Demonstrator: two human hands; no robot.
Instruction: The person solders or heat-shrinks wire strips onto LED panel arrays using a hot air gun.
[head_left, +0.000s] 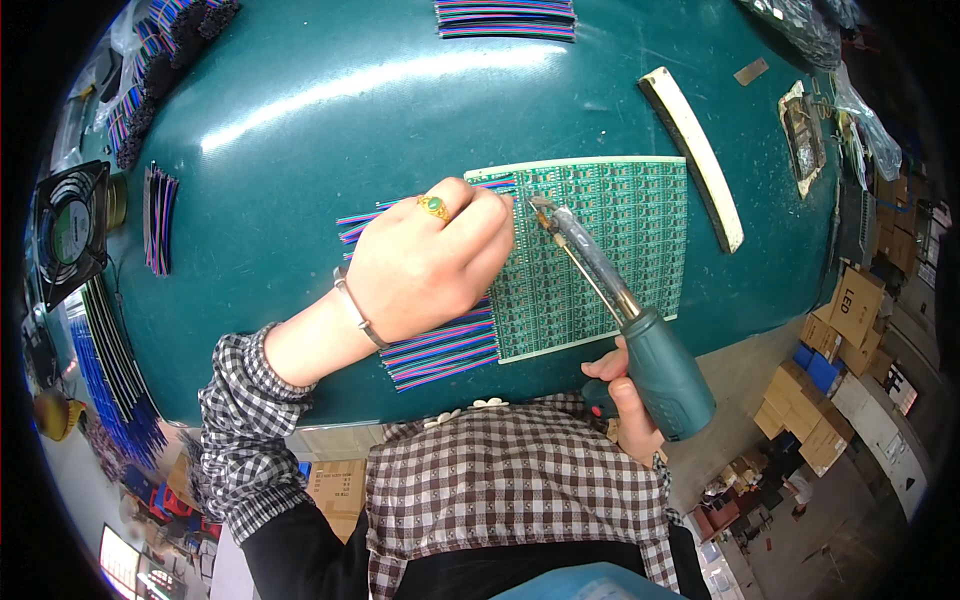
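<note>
A green circuit board panel [590,260] with rows of small repeated circuits lies on the green table mat. Over its left edge, my left hand [430,255] is closed in a pinch on a multicoloured wire strip [495,185]; the fingertips are partly hidden. More striped wire strips [440,350] run out from that edge beneath the hand. My right hand [630,400] grips a green soldering gun [668,375] from below. Its metal tip reaches the upper left of the panel, close to my left fingertips. Whether the tip touches the board I cannot tell.
A curved cream bar [700,160] lies right of the panel, and a worn metal tray [802,140] lies beyond it. Wire bundles rest at the far edge [505,18] and at left [158,220]. A black fan [72,232] stands on the left. Cardboard boxes [850,310] are stacked at right.
</note>
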